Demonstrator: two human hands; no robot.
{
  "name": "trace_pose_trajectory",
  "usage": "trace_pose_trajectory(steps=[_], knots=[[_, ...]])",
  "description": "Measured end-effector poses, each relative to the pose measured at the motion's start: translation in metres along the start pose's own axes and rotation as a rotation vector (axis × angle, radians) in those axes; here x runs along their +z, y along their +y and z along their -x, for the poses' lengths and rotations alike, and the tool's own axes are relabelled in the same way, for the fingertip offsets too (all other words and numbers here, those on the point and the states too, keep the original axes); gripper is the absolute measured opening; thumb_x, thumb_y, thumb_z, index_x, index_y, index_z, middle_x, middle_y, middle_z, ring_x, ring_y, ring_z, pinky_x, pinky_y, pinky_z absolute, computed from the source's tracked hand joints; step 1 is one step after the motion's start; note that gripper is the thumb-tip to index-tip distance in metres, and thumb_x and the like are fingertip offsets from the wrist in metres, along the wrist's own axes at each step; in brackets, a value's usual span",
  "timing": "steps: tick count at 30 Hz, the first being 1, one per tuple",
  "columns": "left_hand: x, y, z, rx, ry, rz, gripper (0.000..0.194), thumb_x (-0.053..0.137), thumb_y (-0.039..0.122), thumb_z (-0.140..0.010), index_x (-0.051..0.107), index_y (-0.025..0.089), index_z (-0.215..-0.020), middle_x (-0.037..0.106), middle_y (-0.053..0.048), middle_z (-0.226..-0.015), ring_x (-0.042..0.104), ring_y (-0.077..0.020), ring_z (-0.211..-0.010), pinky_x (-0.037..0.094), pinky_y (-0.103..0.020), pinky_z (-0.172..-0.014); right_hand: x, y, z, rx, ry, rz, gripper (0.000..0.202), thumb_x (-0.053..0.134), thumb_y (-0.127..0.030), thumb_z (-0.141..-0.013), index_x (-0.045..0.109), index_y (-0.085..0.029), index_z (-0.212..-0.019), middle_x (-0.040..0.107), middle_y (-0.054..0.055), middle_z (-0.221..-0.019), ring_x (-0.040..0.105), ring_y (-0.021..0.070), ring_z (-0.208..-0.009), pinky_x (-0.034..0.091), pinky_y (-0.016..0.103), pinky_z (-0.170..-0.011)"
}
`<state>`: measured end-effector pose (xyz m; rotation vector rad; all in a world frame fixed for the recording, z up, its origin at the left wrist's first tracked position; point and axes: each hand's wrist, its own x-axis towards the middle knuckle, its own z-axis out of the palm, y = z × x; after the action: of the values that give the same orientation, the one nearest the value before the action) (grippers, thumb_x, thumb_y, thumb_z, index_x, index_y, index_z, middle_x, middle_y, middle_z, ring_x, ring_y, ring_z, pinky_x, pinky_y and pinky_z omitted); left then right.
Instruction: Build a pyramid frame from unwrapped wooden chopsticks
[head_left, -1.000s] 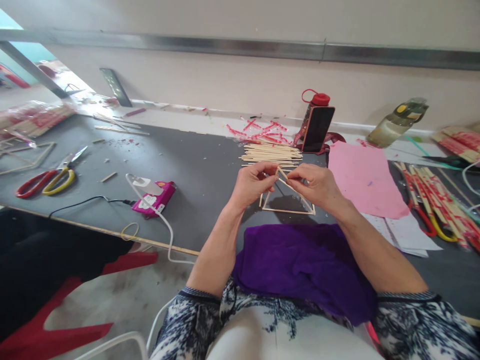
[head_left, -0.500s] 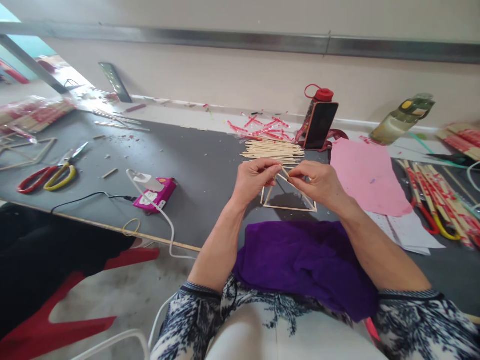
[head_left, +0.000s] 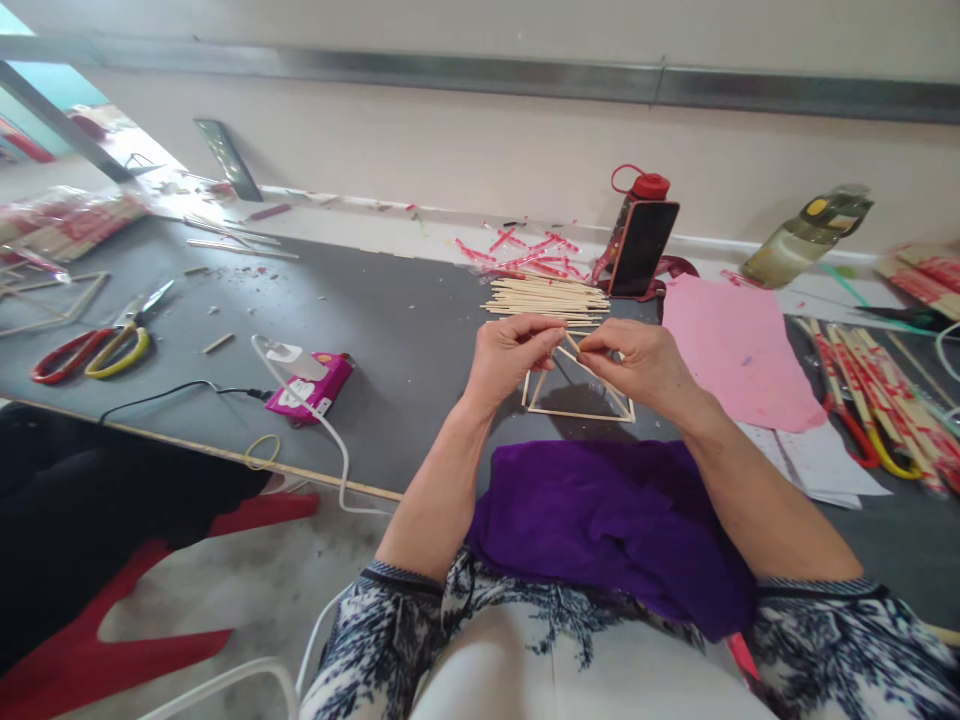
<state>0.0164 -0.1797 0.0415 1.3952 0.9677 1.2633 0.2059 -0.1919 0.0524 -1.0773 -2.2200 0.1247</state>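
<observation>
A small frame of thin wooden sticks (head_left: pixel 581 413) stands on the grey table in front of me. My left hand (head_left: pixel 514 352) is closed at its upper left, thumb and fingers pinched on a wooden stick. From the other side my right hand (head_left: pixel 634 362) pinches the same pale stick (head_left: pixel 571 342) near the frame's top. The fingers hide most of that joint, so I cannot tell whether the stick is fixed to the frame. Just behind my hands lies a pile of loose wooden sticks (head_left: pixel 547 296).
Purple cloth (head_left: pixel 600 520) lies at the table's front edge. Scissors (head_left: pixel 112 340) and a magenta box with cables (head_left: pixel 311 388) are on the left. A phone (head_left: pixel 643 250) leans on a red-capped bottle. Pink sheet (head_left: pixel 739 350), wrapped sticks (head_left: pixel 885 390) and a green bottle (head_left: pixel 810 235) are on the right.
Both hands stay pinched at the top of the stick frame with hardly any movement. The whole view has shifted very slightly.
</observation>
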Motion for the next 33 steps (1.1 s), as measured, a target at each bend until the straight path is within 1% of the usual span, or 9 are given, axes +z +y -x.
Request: trace_pose_trajectory(steps=[5,9,12,14,17,20,24,27,33], knots=[[-0.001,0.001,0.000,0.004,-0.023,-0.004,0.021,0.070,0.033,-0.071,0.073,0.016,-0.084,0.066,0.000,-0.064,0.061,-0.0089,-0.050,0.051,-0.019,-0.048,-0.004,-0.004,0.000,0.034,-0.039,-0.028,0.011,0.059,-0.024,-0.083,0.069,-0.021,-0.081,0.067,0.001,-0.075,0.059,0.0152,-0.071,0.043,0.027,-0.066],[-0.002,0.001,0.000,0.007,-0.020,-0.001,0.023,0.071,0.034,-0.070,0.073,0.016,-0.084,0.067,0.000,-0.066,0.061,-0.0090,-0.051,0.052,-0.020,-0.049,-0.021,-0.007,0.000,0.094,-0.068,-0.083,0.015,0.059,-0.027,-0.084,0.071,-0.023,-0.089,0.070,0.002,-0.084,0.063,0.0165,-0.077,0.045,0.028,-0.069],[-0.002,0.002,0.001,0.007,-0.021,-0.001,0.022,0.072,0.033,-0.070,0.074,0.016,-0.084,0.067,-0.001,-0.068,0.061,-0.0093,-0.052,0.052,-0.020,-0.049,-0.036,-0.003,-0.013,0.104,-0.041,-0.072,0.018,0.058,-0.027,-0.083,0.072,-0.025,-0.094,0.072,0.000,-0.089,0.064,0.0169,-0.078,0.046,0.028,-0.068],[-0.002,0.002,0.002,0.011,-0.026,-0.010,0.021,0.072,0.033,-0.070,0.074,0.016,-0.083,0.067,-0.001,-0.068,0.061,-0.0095,-0.052,0.052,-0.020,-0.050,-0.039,0.001,-0.031,0.049,-0.090,-0.010,0.018,0.058,-0.025,-0.082,0.073,-0.026,-0.091,0.072,-0.001,-0.085,0.064,0.0164,-0.075,0.044,0.028,-0.065],[-0.002,0.002,0.002,0.030,-0.033,-0.031,0.020,0.071,0.032,-0.071,0.074,0.017,-0.083,0.067,0.000,-0.067,0.062,-0.0100,-0.053,0.053,-0.021,-0.051,-0.023,0.008,-0.065,-0.102,-0.328,0.080,0.016,0.059,-0.020,-0.079,0.074,-0.024,-0.082,0.071,-0.003,-0.077,0.061,0.0139,-0.068,0.038,0.025,-0.059],[-0.002,0.002,0.002,0.058,-0.022,-0.058,0.021,0.070,0.033,-0.072,0.074,0.018,-0.084,0.068,0.000,-0.067,0.063,-0.0107,-0.055,0.054,-0.022,-0.054,0.009,0.016,-0.094,-0.199,-0.541,0.149,0.004,0.066,-0.017,-0.070,0.069,-0.017,-0.067,0.067,-0.004,-0.065,0.053,0.0099,-0.060,0.030,0.023,-0.053],[-0.004,0.001,0.002,0.089,-0.020,-0.134,0.019,0.068,0.034,-0.073,0.075,0.020,-0.084,0.070,0.000,-0.070,0.063,-0.0108,-0.055,0.054,-0.022,-0.055,0.044,0.021,-0.106,-0.290,-0.753,-0.050,0.011,0.064,-0.014,-0.071,0.064,-0.013,-0.060,0.063,-0.008,-0.060,0.046,0.0048,-0.058,0.029,0.019,-0.053],[-0.007,0.000,0.002,0.116,-0.026,-0.179,0.018,0.068,0.032,-0.074,0.075,0.021,-0.086,0.070,0.000,-0.069,0.064,-0.0113,-0.056,0.054,-0.023,-0.058,0.054,0.021,-0.103,-0.309,-0.810,-0.157,0.017,0.060,-0.013,-0.074,0.060,-0.012,-0.057,0.062,-0.011,-0.059,0.046,0.0031,-0.061,0.032,0.016,-0.055],[-0.009,-0.001,0.001,0.160,-0.033,-0.223,0.017,0.067,0.032,-0.076,0.075,0.021,-0.086,0.070,0.000,-0.068,0.065,-0.0120,-0.056,0.053,-0.022,-0.056,0.061,0.023,-0.096,-0.348,-0.787,-0.217,0.011,0.060,-0.001,-0.068,0.062,-0.011,-0.064,0.063,-0.013,-0.069,0.049,0.0018,-0.067,0.038,0.012,-0.061]])
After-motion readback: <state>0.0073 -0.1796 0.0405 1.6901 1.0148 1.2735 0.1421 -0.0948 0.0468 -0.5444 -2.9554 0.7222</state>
